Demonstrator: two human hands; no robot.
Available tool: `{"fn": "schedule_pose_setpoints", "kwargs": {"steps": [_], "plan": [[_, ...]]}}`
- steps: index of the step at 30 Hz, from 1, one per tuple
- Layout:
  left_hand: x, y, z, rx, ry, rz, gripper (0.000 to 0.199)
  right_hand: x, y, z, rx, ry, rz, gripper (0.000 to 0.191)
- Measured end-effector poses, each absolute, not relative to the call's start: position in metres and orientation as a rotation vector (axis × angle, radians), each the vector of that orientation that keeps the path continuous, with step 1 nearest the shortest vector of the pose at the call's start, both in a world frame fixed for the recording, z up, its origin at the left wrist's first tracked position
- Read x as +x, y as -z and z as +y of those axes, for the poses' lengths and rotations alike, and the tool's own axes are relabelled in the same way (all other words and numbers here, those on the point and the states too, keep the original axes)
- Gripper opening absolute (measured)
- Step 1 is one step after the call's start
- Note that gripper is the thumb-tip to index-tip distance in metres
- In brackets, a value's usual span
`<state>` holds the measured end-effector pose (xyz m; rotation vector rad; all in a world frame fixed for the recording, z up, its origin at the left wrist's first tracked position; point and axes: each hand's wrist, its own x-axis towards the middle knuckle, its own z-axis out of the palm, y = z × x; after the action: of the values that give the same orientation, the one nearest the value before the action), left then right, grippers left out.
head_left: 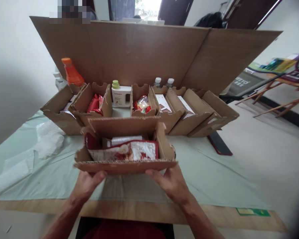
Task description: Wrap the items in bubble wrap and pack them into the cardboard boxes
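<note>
Both of my hands grip an open cardboard box (129,167) in front of me, turned lengthwise across my view. My left hand (89,184) has its thumb on the near wall at the lower left; my right hand (171,182) does the same at the lower right. The other fingers are mostly hidden beneath and behind the cardboard. Inside the box lie a red and white printed packet (124,151) and a clear plastic-wrapped item (127,140) behind it. Whether the box touches the table is hard to tell.
Several cardboard bins (62,114) stand in a row behind, holding packets and white boxes. A white jug with a green cap (121,96) sits between two bins. An orange bottle (73,73) and a tall cardboard panel (144,53) are farther back. Bubble wrap (48,139) lies left, a dark flat object (219,143) right.
</note>
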<state>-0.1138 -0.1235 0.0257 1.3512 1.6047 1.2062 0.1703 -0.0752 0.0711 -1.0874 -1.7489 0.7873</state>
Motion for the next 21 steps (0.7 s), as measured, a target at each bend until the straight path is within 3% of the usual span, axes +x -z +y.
{"fn": "schedule_pose_setpoints", "kwargs": {"steps": [3, 6, 10, 14, 18, 21], "plan": [[-0.111, -0.082, -0.091, 1.411, -1.447, 1.626, 0.079, 0.164, -0.114, -0.046, -1.002, -0.784, -1.74, 0.062], [-0.074, -0.12, -0.054, 1.477, -1.558, 1.322, 0.092, 0.192, -0.132, -0.031, -1.035, -0.571, -1.675, 0.054], [-0.039, -0.101, -0.069, 1.445, -1.463, 1.118, 0.085, 0.227, -0.111, -0.065, -1.181, -0.337, -1.52, 0.042], [-0.071, -0.074, -0.113, 1.363, -1.426, 1.277, 0.068, 0.197, -0.103, -0.086, -1.127, -0.592, -1.707, 0.041], [-0.096, -0.106, -0.101, 1.443, -1.595, 1.458, 0.069, 0.167, -0.127, -0.052, -0.933, -0.675, -1.695, 0.041], [-0.075, -0.121, -0.086, 1.453, -1.64, 1.322, 0.072, 0.182, -0.127, -0.038, -0.904, -0.584, -1.585, 0.041]]}}
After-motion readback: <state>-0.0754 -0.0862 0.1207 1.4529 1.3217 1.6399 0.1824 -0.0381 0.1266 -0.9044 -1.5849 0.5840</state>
